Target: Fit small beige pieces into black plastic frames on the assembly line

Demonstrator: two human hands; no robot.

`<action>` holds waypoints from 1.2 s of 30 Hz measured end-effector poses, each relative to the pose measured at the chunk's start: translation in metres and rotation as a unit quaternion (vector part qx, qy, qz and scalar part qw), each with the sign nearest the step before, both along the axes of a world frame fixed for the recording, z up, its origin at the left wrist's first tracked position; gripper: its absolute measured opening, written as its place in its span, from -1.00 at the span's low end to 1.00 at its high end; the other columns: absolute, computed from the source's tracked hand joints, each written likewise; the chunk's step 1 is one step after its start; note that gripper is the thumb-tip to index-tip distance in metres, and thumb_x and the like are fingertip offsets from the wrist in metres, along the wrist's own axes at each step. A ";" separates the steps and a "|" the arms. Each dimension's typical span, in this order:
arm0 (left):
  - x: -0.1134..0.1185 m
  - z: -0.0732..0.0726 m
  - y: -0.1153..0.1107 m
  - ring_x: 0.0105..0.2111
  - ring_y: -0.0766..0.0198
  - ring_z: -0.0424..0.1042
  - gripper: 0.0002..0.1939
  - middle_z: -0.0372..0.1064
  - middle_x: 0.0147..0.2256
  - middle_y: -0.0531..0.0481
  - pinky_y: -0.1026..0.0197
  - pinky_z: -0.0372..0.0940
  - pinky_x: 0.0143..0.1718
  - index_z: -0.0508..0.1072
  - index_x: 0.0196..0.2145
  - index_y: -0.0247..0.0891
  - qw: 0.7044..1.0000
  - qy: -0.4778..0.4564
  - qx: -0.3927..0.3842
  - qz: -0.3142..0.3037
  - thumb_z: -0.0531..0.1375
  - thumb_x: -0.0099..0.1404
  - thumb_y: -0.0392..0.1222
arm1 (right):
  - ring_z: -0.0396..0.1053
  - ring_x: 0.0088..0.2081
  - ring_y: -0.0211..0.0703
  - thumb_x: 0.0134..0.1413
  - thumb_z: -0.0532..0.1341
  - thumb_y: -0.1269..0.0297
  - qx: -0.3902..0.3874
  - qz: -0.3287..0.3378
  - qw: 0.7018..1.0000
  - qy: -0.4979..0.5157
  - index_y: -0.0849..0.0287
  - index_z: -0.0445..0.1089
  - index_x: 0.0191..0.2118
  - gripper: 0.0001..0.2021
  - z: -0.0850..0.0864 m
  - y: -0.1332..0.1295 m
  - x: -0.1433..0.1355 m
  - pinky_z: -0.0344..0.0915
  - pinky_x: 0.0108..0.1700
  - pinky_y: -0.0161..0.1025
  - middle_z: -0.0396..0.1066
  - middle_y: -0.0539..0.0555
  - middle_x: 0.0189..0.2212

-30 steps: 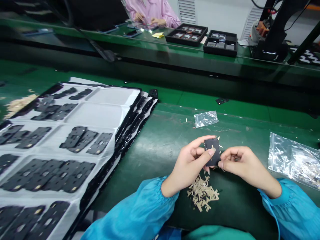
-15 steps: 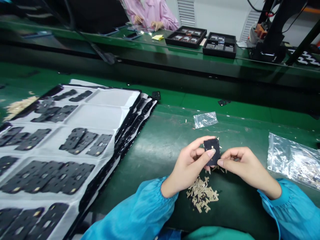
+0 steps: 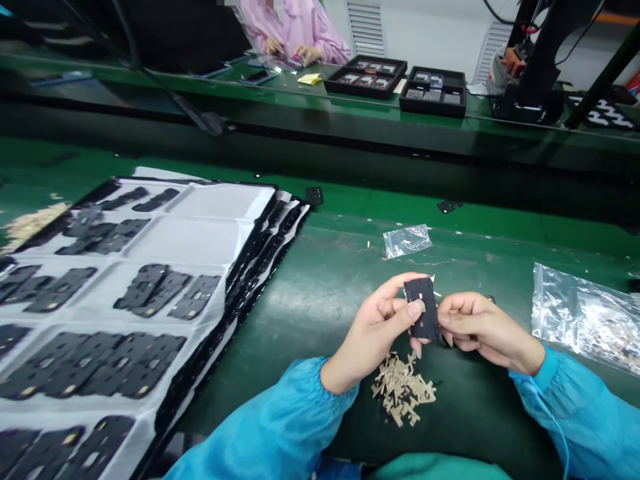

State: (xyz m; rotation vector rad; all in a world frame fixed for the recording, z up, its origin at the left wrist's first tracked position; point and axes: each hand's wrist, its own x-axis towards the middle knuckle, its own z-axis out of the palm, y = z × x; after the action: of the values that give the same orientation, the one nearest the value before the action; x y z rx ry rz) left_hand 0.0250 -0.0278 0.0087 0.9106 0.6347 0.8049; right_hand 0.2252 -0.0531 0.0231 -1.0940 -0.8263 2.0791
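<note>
A flat black plate [image 3: 425, 323] with small cut-outs is held upright in my left hand [image 3: 383, 327], the thumb across its face and fingers behind. My right hand [image 3: 483, 327] is at the plate's right edge, thumb and fingertips pinched together; what lies between them is too small to make out. Just below the hands, a pile of small beige pieces [image 3: 404, 390] rests on the green table [image 3: 280, 320].
At left, a stacked white tray [image 3: 195, 233] holds several similar black plates [image 3: 193, 297]. A small clear bag [image 3: 407, 241] lies beyond my hands, a larger filled bag [image 3: 585, 320] at right. Across the bench, a person in pink [image 3: 300, 30] works near two black boxes [image 3: 433, 107].
My right hand has shifted slightly up and its fingers have curled in more. More of the black plate's lower part shows. The whole view has moved a little.
</note>
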 end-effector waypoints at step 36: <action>-0.001 0.000 0.004 -0.64 0.35 0.45 -0.56 0.51 -0.56 0.06 0.39 0.39 -0.57 0.36 0.10 -0.28 0.999 0.038 -0.009 0.006 0.33 0.36 -0.09 | 0.25 -0.46 -0.24 0.25 0.31 0.05 0.208 -0.073 0.959 -0.180 0.17 0.47 -0.41 -0.69 0.013 -0.011 -0.013 0.19 -0.40 -0.28 0.39 -0.02 -0.52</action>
State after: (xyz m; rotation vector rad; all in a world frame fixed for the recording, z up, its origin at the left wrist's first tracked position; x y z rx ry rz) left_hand 0.0243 -0.0242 0.0082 0.9256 0.7142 0.7776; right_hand 0.2127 -0.0638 0.0363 -1.2636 -1.2510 1.5078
